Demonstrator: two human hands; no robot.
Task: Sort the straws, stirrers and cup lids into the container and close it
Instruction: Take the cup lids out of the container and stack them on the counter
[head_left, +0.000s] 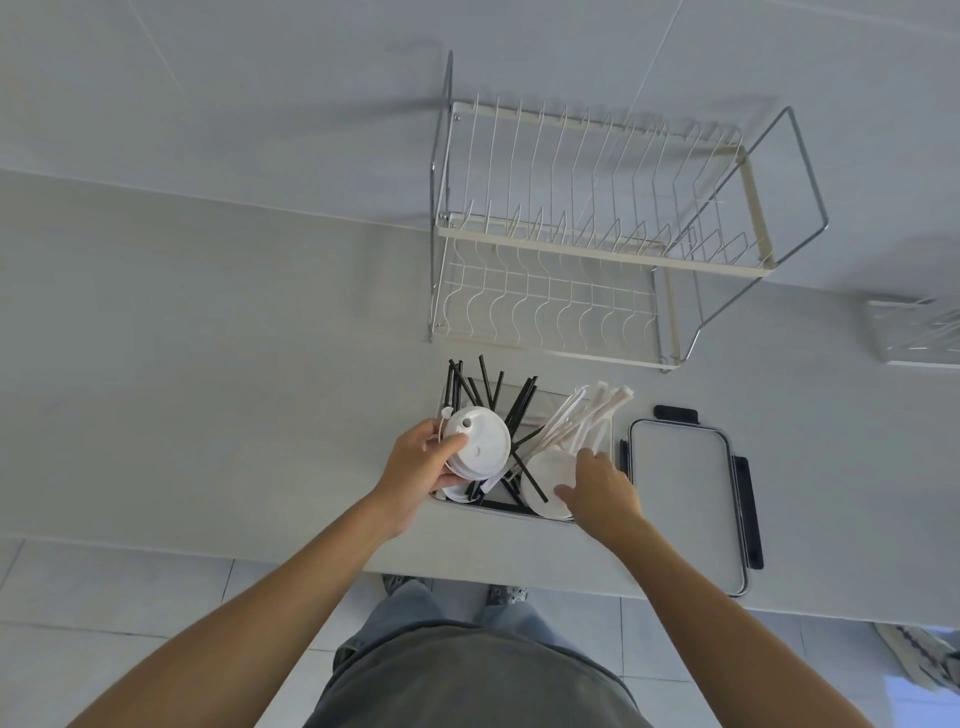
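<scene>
Rack (597, 234) of white-coated wire on a chrome frame stands on the counter (208, 338) well beyond both hands, two tiers, against the wall; a second wire item (919, 332) sits far off past the right hand, blurred, can't tell what it is. Container lid (680, 499) lies flat just beside the right hand on its outer side: clear rounded rectangle with black clip latches, long axis running away from the person, near end overhanging the counter edge. Clear plastic container (605, 415) sits between and under the two hands, open top. Black straws (514, 405) stand in it beyond the left hand, thin rigid tubes fanning up and away at mixed angles; one lies crossed diagonally in front of the right hand's fingers, over a white disc. White stirrers (587, 415), paper-wrapped look, lean in a bundle beyond the right hand, tips pointing up and away toward the rack. Left hand (421, 462) grips a stack of white cup lids (480, 441), round, smooth plastic, sip hole and plug on top, tilted face toward the camera, thumb across the rim. Right hand (597, 493) reaches into the container, fingers curled on the edge of flat white lids (545, 475); whether it's actually pinching them I can't tell. Loose straws cross between the two lid stacks.
</scene>
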